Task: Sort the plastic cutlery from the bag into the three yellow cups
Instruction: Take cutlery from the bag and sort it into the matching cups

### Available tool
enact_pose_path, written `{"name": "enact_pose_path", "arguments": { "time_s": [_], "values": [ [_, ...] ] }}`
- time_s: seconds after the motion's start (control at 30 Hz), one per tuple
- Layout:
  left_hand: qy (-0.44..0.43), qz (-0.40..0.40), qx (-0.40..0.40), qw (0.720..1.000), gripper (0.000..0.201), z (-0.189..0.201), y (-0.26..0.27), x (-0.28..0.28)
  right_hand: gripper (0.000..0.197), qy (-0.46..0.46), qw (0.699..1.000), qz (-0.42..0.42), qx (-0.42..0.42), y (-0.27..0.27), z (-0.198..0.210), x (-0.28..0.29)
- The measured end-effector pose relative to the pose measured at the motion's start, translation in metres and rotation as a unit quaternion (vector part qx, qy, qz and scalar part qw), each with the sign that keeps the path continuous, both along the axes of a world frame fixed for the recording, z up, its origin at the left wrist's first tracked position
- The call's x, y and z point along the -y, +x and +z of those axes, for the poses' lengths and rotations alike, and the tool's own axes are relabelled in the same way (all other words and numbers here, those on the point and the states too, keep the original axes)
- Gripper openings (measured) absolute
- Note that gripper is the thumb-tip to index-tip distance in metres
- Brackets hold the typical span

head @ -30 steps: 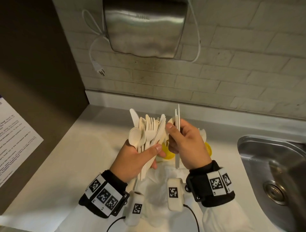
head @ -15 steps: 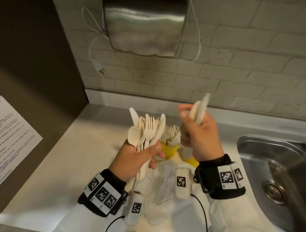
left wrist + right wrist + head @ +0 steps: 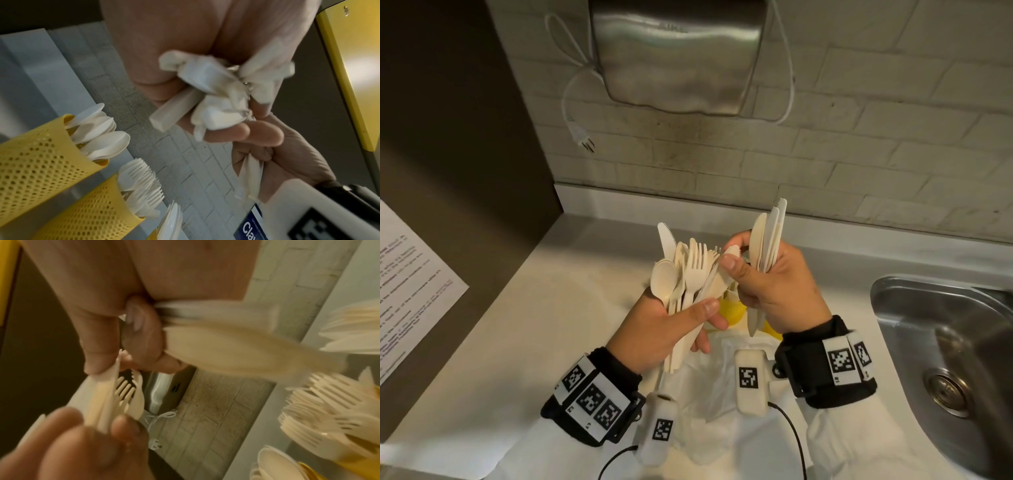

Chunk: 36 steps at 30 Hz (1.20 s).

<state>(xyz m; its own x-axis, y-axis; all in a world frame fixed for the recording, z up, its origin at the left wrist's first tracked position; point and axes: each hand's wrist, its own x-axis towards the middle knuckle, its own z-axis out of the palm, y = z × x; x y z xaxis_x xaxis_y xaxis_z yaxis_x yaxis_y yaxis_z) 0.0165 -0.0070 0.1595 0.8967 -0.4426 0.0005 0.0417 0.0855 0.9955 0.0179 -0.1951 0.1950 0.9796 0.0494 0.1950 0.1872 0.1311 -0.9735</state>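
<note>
Mixed cutlery bundle (image 3: 685, 274) stands upright above the counter (image 3: 524, 329), gripped in left hand (image 3: 664, 329), fingers curled round the handles. Right hand (image 3: 774, 291) grips a few knives (image 3: 770, 236) and pinches one piece at the bundle's top. Yellow cups (image 3: 41, 155) behind hold spoons (image 3: 98, 131) and forks (image 3: 141, 180). White bag (image 3: 709, 387) lies beneath; sink (image 3: 941, 342) right.

Left hand (image 3: 205, 53) grips a bundle of cutlery handles (image 3: 207, 92); right hand (image 3: 283, 160) below it holds white pieces; one perforated yellow cup (image 3: 39, 155) holds spoons (image 3: 102, 136); second cup (image 3: 92, 211) holds forks (image 3: 141, 183).
</note>
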Motion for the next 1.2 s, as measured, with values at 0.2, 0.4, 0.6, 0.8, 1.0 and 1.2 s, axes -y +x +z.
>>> {"name": "enact_pose_path", "arguments": {
  "time_s": [0.2,0.4,0.6,0.8,1.0,1.2],
  "values": [
    [0.008,-0.02,-0.006,1.0,0.027,0.003,0.0,0.001,0.007,0.04,0.999,0.009,-0.003,0.002,-0.004,0.003],
    [0.018,-0.027,-0.016,0.999,0.035,0.005,-0.002,0.001,0.007,0.071,0.997,-0.013,0.01,0.003,-0.007,-0.001],
    [0.014,-0.015,-0.019,1.0,0.03,0.006,-0.003,0.001,0.004,0.064,0.996,-0.051,0.037,0.003,-0.011,-0.003],
    [0.018,-0.019,-0.022,0.999,0.031,0.007,-0.005,0.0,0.004,0.148,0.988,-0.034,0.025,0.002,-0.01,-0.004],
    [0.02,-0.026,-0.022,0.999,0.032,0.006,-0.006,0.001,0.009,0.147,0.987,-0.065,0.033,0.006,-0.009,0.002],
    [0.018,-0.026,-0.028,0.999,0.037,0.005,-0.007,0.001,0.004,0.182,0.983,-0.017,0.028,0.007,-0.011,0.009]
  ]
}}
